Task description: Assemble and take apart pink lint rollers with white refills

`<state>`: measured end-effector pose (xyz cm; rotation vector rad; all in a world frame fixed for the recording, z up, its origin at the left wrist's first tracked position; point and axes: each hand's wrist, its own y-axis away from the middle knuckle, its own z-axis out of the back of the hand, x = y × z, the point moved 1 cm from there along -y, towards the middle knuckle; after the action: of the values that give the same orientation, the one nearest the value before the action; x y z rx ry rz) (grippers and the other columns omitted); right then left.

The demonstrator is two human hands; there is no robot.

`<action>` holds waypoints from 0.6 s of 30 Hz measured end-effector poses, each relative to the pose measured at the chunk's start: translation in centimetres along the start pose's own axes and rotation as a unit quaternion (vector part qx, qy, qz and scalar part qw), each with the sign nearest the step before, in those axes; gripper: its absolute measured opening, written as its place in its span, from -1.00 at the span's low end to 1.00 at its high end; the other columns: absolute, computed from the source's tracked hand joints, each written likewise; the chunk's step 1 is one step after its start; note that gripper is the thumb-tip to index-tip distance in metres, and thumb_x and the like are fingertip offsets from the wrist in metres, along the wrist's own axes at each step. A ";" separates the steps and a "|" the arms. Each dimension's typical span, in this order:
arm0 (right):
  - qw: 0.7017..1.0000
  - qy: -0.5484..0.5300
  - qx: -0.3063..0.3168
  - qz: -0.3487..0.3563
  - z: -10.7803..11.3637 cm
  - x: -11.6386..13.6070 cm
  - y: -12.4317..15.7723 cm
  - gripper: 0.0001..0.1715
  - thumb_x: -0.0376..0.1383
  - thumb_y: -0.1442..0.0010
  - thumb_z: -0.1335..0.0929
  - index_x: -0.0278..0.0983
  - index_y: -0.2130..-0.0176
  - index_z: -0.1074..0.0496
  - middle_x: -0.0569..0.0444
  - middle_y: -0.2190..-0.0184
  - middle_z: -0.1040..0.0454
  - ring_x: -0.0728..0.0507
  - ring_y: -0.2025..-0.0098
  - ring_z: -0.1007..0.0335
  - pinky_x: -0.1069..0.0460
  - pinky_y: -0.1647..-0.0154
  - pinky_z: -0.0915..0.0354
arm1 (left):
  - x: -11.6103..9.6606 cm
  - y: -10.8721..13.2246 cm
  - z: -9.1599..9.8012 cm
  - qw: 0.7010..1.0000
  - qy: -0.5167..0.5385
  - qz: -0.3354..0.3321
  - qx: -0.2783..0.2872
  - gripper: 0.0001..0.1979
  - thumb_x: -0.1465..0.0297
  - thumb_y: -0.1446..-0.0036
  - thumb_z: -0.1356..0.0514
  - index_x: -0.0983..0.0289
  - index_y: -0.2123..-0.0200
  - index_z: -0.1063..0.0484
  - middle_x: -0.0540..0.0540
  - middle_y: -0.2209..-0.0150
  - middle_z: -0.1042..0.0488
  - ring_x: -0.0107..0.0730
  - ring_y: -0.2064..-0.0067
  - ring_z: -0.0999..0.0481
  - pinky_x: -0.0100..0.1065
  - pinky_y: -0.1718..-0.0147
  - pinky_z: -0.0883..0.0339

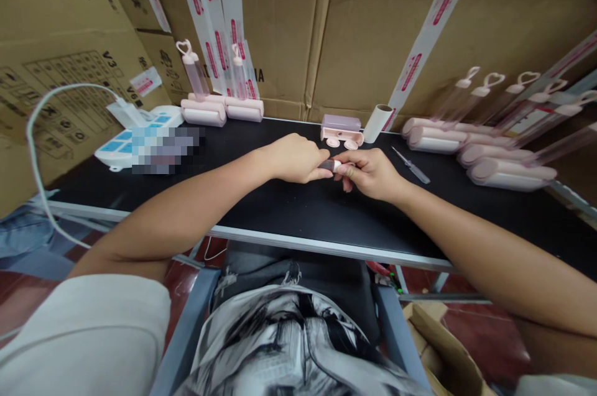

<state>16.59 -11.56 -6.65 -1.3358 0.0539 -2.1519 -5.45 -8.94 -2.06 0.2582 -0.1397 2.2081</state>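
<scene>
Over the middle of the black table, my left hand (298,160) and my right hand (368,173) meet, fingers closed on a short handle (330,165). Its visible part is dark and see-through, with a pale end at my right fingertips; the fingers cover the rest. Just behind my hands lies a pink roller housing (342,136) with a purple translucent top and two round end pieces. A white roll (377,124) stands upright to its right. A small screwdriver (410,165) with a clear handle rests to the right of my right hand.
Several pink lint rollers (508,166) with heart-ended handles stand at the right, and two lint rollers (204,111) at the back left. A power strip (140,138) with a white cable (35,153) is on the left. Cardboard (275,29) walls the back; an opened carton (438,346) is below right.
</scene>
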 end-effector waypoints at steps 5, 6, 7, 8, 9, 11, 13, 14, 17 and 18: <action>0.959 -0.245 -0.013 -0.145 -1.2 -2.0 -1.6 -0.29 0.25 0.03 -0.67 -0.26 0.30 -0.54 0.09 0.49 -0.62 -0.05 0.65 -0.49 0.04 0.62 -0.50 | 0.5 -0.7 -0.3 0.998 0.019 0.058 -0.023 -0.49 0.00 -0.44 -0.13 0.26 -0.11 -0.61 0.35 0.10 -0.71 0.15 0.01 -0.70 -0.14 0.08 -0.33; 0.951 -0.264 -0.012 -0.159 -1.2 -2.2 -2.0 -0.28 0.22 0.07 -0.69 -0.26 0.32 -0.52 0.10 0.49 -0.62 -0.04 0.65 -0.48 0.05 0.62 -0.51 | 0.9 -0.8 -0.4 0.996 0.036 0.070 -0.032 -0.50 0.00 -0.42 -0.15 0.25 -0.11 -0.61 0.34 0.09 -0.71 0.14 0.00 -0.69 -0.15 0.07 -0.33; 0.946 -0.276 -0.014 -0.167 -0.9 -2.5 -2.2 -0.29 0.20 0.08 -0.71 -0.27 0.34 -0.51 0.10 0.49 -0.62 -0.03 0.64 -0.48 0.06 0.62 -0.51 | 1.4 -0.8 -0.5 0.994 0.060 0.080 -0.045 -0.50 0.00 -0.40 -0.18 0.24 -0.11 -0.61 0.32 0.08 -0.71 0.13 0.00 -0.69 -0.16 0.07 -0.34; 0.943 -0.284 -0.017 -0.173 -0.6 -2.7 -2.4 -0.30 0.17 0.09 -0.72 -0.27 0.34 -0.50 0.10 0.49 -0.62 -0.03 0.63 -0.49 0.07 0.62 -0.52 | 2.0 -0.8 -0.5 0.990 0.093 0.086 -0.062 -0.50 0.00 -0.36 -0.23 0.23 -0.13 -0.59 0.29 0.09 -0.71 0.10 0.01 -0.68 -0.17 0.07 -0.34; 0.940 -0.292 -0.022 -0.176 -0.2 -2.8 -2.6 -0.31 0.14 0.10 -0.73 -0.27 0.34 -0.49 0.09 0.47 -0.63 -0.03 0.62 -0.51 0.07 0.60 -0.53 | 2.6 -0.8 -0.6 0.983 0.135 0.087 -0.085 -0.50 0.02 -0.31 -0.27 0.22 -0.13 -0.58 0.25 0.10 -0.71 0.05 0.04 -0.68 -0.19 0.08 -0.35; 0.935 -0.304 -0.032 -0.181 0.6 -3.0 -2.6 -0.33 0.08 0.11 -0.75 -0.27 0.33 -0.50 0.08 0.44 -0.65 -0.04 0.58 -0.54 0.07 0.57 -0.55 | 3.9 -0.8 -0.9 0.956 0.248 0.074 -0.139 -0.53 0.13 -0.21 -0.37 0.23 -0.11 -0.57 0.17 0.13 -0.70 -0.09 0.10 -0.66 -0.23 0.09 -0.37; 0.931 -0.314 -0.041 -0.182 1.3 -2.9 -2.4 -0.35 0.05 0.11 -0.76 -0.27 0.29 -0.53 0.07 0.40 -0.67 -0.04 0.55 -0.57 0.07 0.53 -0.58 | 5.0 -0.9 -1.3 0.905 0.375 0.055 -0.194 -0.57 0.24 -0.11 -0.44 0.27 -0.02 -0.58 0.11 0.16 -0.68 -0.23 0.17 -0.63 -0.28 0.12 -0.39; 0.930 -0.317 -0.045 -0.180 1.5 -2.7 -2.3 -0.35 0.05 0.11 -0.76 -0.27 0.27 -0.55 0.07 0.39 -0.68 -0.03 0.54 -0.57 0.07 0.52 -0.58 | 5.3 -1.0 -1.5 0.873 0.433 0.052 -0.217 -0.59 0.27 -0.07 -0.47 0.29 0.03 -0.58 0.09 0.19 -0.66 -0.30 0.21 -0.60 -0.31 0.17 -0.39; 0.933 -0.313 -0.050 -0.172 1.6 -2.2 -2.1 -0.34 0.09 0.06 -0.74 -0.25 0.19 -0.58 0.07 0.35 -0.69 -0.03 0.52 -0.59 0.08 0.50 -0.59 | 5.4 -1.5 -1.9 0.774 0.569 0.075 -0.266 -0.56 0.23 -0.03 -0.54 0.30 0.10 -0.55 0.04 0.29 -0.60 -0.42 0.33 -0.51 -0.38 0.34 -0.35; 0.935 -0.307 -0.050 -0.171 1.5 -2.1 -2.1 -0.33 0.12 0.05 -0.73 -0.25 0.18 -0.58 0.07 0.33 -0.69 -0.04 0.51 -0.59 0.07 0.50 -0.59 | 5.3 -1.7 -1.8 0.745 0.600 0.084 -0.280 -0.55 0.20 -0.03 -0.55 0.30 0.11 -0.54 0.04 0.29 -0.59 -0.44 0.34 -0.50 -0.41 0.38 -0.33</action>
<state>17.56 -8.37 -6.87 -2.1514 -0.3462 -1.9061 -7.51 -3.48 -2.58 -1.5375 -0.0924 1.9646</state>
